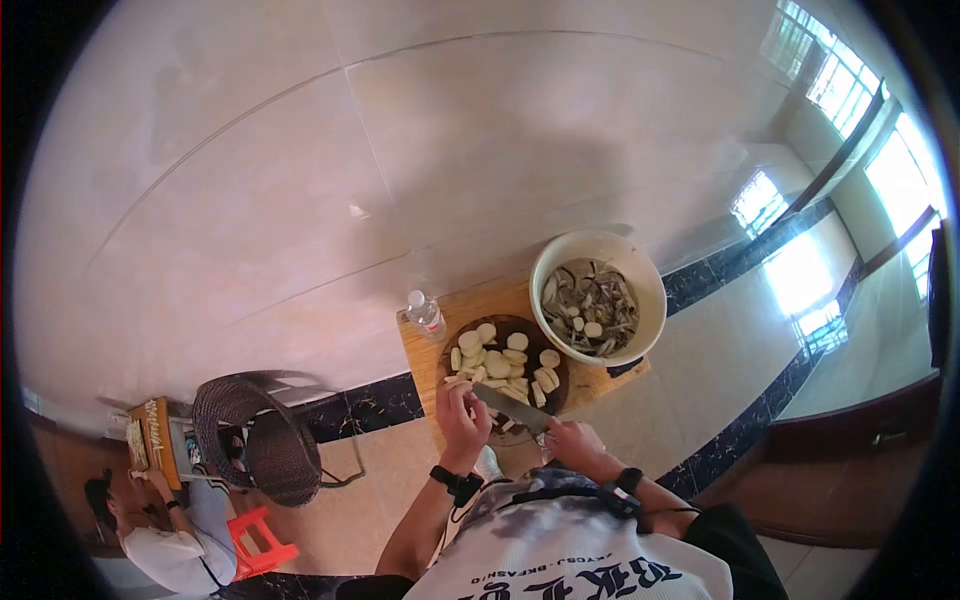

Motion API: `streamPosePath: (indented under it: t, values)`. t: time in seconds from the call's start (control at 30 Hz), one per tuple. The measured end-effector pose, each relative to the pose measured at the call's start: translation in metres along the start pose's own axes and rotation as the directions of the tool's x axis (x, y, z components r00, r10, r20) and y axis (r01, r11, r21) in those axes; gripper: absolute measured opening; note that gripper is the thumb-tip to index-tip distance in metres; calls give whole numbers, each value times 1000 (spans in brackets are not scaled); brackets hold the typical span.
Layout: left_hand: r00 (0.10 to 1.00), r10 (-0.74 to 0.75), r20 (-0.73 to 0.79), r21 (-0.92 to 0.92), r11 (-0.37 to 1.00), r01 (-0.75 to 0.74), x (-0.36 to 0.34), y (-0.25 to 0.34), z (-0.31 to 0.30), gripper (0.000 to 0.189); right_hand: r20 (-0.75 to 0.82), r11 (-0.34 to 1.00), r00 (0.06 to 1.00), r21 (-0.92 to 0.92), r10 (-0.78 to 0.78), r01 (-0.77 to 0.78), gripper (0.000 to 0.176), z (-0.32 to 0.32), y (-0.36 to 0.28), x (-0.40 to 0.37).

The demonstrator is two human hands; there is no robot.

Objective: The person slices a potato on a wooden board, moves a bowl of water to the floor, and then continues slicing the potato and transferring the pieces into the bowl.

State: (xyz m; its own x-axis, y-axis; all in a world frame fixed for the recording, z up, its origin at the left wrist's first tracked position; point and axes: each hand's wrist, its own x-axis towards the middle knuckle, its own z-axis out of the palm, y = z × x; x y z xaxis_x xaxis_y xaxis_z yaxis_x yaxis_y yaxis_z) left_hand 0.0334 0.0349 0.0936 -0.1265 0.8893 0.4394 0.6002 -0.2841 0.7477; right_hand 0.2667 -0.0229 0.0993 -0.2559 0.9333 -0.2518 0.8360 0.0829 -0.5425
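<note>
My right hand (575, 443) is wrapped round the handle of a kitchen knife (512, 406), whose broad blade points up and left across the near edge of a round dark cutting board (556, 404). At the blade's far end my left hand (463, 424) is closed, its fingers bent against the board; what they hold is hidden. Beyond the blade lie several pale round vegetable slices (497, 364), some overlapping. A large white basin (655, 300), right of the board, contains liquid with dark-edged pale pieces (590, 300) and a few round slices.
The board and basin rest on a wooden table (480, 302) by a tiled wall. A clear plastic bottle (426, 314) stands at its back left corner. To the left are a dark woven chair (285, 460), a red stool (262, 545) and another person (175, 540) at a wooden box (155, 440).
</note>
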Motion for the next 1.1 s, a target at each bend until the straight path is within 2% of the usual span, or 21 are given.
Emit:
streamPosePath:
  t: [0.03, 0.13, 0.23, 0.27, 0.37, 0.4, 0.5, 0.63, 0.67, 0.77, 0.87, 0.97, 1.1]
  values:
    - [997, -77, 6, -35, 996, 78, -5, 0, 2, 19, -33, 999, 999, 22, 31, -30, 24, -4, 2, -3]
    - [943, -197, 269, 82, 980, 182, -17, -6, 25, 20, -140, 990, 983, 91, 119, -107, 21, -11, 10, -10]
    - [878, -145, 457, 120, 988, 100, -29, -12, 54, 19, -233, 973, 953, 176, 191, -152, 20, -13, 21, -15]
    - [869, -78, 488, 136, 991, 12, -35, -18, 68, 22, -251, 964, 946, 214, 208, -155, 20, -14, 24, -17]
    - [808, -84, 584, 273, 957, -97, -39, -9, 102, 28, -305, 957, 924, 240, 231, -160, 21, -18, 30, -21]
    - [779, -75, 623, 309, 938, -158, -36, -8, 114, 37, -325, 959, 916, 234, 234, -162, 21, -20, 32, -21]
    - [810, -74, 582, 412, 885, -215, -39, 1, 140, 39, -335, 951, 911, 268, 241, -153, 21, -19, 40, -24]
    - [749, -99, 655, 443, 853, -275, -43, -19, 170, 22, -313, 953, 915, 241, 256, -185, 22, -32, 37, -32]
    - [762, -70, 644, 452, 838, -305, -50, -23, 174, 17, -319, 951, 916, 263, 243, -161, 22, -35, 37, -34]
    - [736, -124, 666, 419, 878, -232, -37, -5, 159, 20, -319, 944, 915, 292, 247, -153, 22, -36, 43, -35]
    - [764, -28, 645, 434, 836, -336, -39, -11, 157, 25, -357, 961, 916, 263, 182, -88, 24, -35, 54, -35]
    - [799, 89, 594, 416, 816, -400, -30, 4, 142, 35, -347, 923, 902, 365, 256, -122, 21, -46, 48, -34]
    - [821, -107, 561, 357, 926, -124, -7, 37, 132, 48, -358, 931, 899, 342, 253, -126, 22, -43, 55, -29]
